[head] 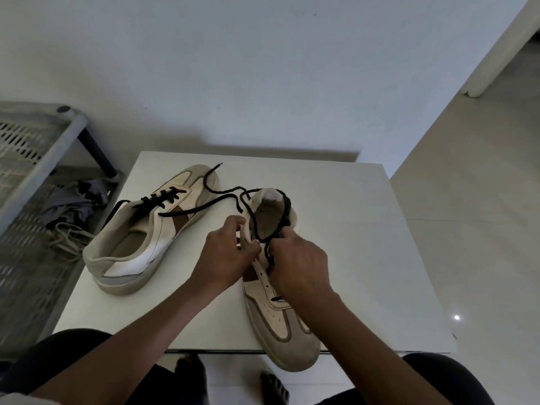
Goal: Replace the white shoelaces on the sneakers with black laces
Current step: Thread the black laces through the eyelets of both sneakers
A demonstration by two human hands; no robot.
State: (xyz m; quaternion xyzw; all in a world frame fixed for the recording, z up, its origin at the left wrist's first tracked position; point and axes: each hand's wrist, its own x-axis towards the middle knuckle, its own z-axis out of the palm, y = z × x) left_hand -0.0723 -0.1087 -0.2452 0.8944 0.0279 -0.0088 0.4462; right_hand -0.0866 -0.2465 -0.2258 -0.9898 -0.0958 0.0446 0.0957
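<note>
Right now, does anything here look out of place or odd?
The sneaker being laced, held by the left hand while the right hand grips the black lace, hangs its toe over the table's near edge and might tip. Pale laces lie tangled on the floor by a crumpled grey cloth.

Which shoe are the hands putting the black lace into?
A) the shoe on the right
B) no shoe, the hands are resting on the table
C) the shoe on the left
A: the left hand grips the right sneaker at its eyelet edge and the right hand pinches the black lace above it, while the left sneaker lies untouched.
</note>
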